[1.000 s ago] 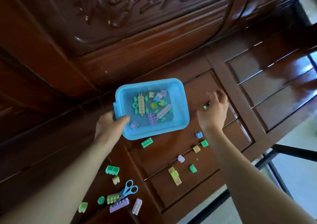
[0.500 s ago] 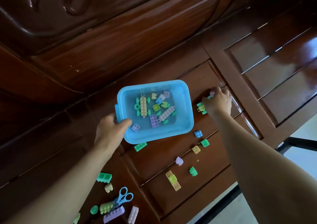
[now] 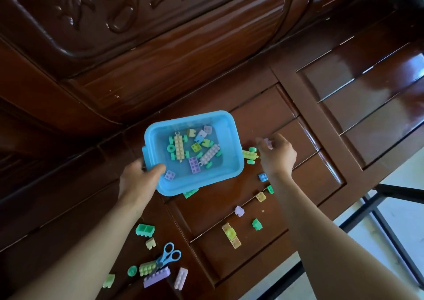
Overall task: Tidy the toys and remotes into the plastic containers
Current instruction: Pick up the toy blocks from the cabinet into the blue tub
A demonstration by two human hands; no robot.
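My left hand point(image 3: 140, 180) grips the near left corner of a blue plastic container point(image 3: 231, 139), thumb inside the rim; the container is tilted over the dark wooden bench seat point(image 3: 309, 178). Several pastel toy bricks lie in it, including a purple brick point(image 3: 194, 164). My right hand point(image 3: 277, 155) is just right of the container, fingers pinched on a small lilac brick point(image 3: 267, 142) and touching a yellow-green wheeled toy piece point(image 3: 250, 155) at the container's right wall. Loose bricks lie on the seat: blue point(image 3: 262, 177), yellow point(image 3: 260, 196), lilac point(image 3: 239, 210), green point(image 3: 257, 224).
Blue-handled scissors point(image 3: 168, 257) lie among more bricks near the seat's front left, with a green brick point(image 3: 145, 230) and a purple long brick point(image 3: 156, 276). The carved wooden backrest point(image 3: 137, 24) rises behind. A black metal frame point(image 3: 390, 207) and pale floor show at right.
My right hand has come down onto the seat beside the container and closed on the lilac brick by the wheeled piece. The view has shifted slightly; my left hand keeps holding the container.
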